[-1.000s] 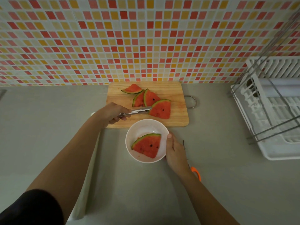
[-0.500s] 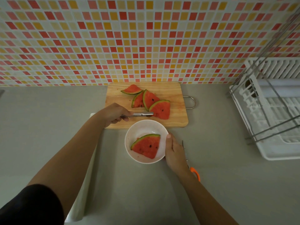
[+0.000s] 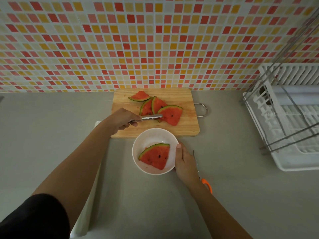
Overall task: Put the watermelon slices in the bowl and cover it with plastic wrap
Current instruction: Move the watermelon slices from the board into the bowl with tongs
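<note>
A white bowl (image 3: 151, 135) stands on the grey counter just in front of a wooden cutting board (image 3: 186, 128). One watermelon slice (image 3: 155, 156) lies inside the bowl. Several more slices lie on the board, the nearest being a large slice (image 3: 171, 114). My left hand (image 3: 122, 119) grips metal tongs (image 3: 150, 117) whose tips are closed on the left corner of that large slice. My right hand (image 3: 183, 160) holds the bowl's right rim, thumb on the edge. A long white roll, probably the plastic wrap (image 3: 86, 213), lies under my left forearm, mostly hidden.
Scissors with an orange handle (image 3: 206, 184) lie right of the bowl, partly under my right wrist. A white dish rack (image 3: 293, 118) with metal wires fills the right side. A tiled wall rises directly behind the board.
The tongs drew back a little and closed; their tips now pinch the large slice's left corner. My right hand and the bowl have stayed put.
</note>
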`<action>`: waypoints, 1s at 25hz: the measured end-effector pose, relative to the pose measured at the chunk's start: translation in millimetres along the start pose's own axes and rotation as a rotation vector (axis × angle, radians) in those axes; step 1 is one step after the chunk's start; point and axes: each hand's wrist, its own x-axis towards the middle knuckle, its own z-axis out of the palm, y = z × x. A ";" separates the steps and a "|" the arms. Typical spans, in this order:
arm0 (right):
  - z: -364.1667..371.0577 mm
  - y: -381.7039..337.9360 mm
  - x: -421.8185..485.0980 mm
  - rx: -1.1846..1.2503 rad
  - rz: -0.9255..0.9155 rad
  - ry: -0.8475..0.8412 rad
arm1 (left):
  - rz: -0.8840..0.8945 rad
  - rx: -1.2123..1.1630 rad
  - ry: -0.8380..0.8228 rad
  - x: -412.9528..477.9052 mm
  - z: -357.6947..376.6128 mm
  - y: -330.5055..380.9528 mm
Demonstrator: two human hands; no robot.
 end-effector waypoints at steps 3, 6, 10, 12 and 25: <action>-0.2 -0.4 -0.3 0.009 0.001 -0.007 | 0.020 -0.045 0.037 0.3 3.1 -5.5; -0.2 -2.3 -0.5 0.011 0.006 -0.017 | 0.022 -0.073 0.047 -3.4 5.9 -5.0; -0.9 -2.6 -0.7 0.001 0.016 -0.020 | 0.034 0.096 0.031 -15.9 -3.0 9.4; -1.4 -2.1 -1.0 -0.005 0.020 -0.020 | 0.052 0.260 0.043 -22.5 -12.4 21.0; -0.4 -1.2 -0.2 0.018 0.013 -0.020 | 0.226 0.130 0.088 14.0 19.3 22.2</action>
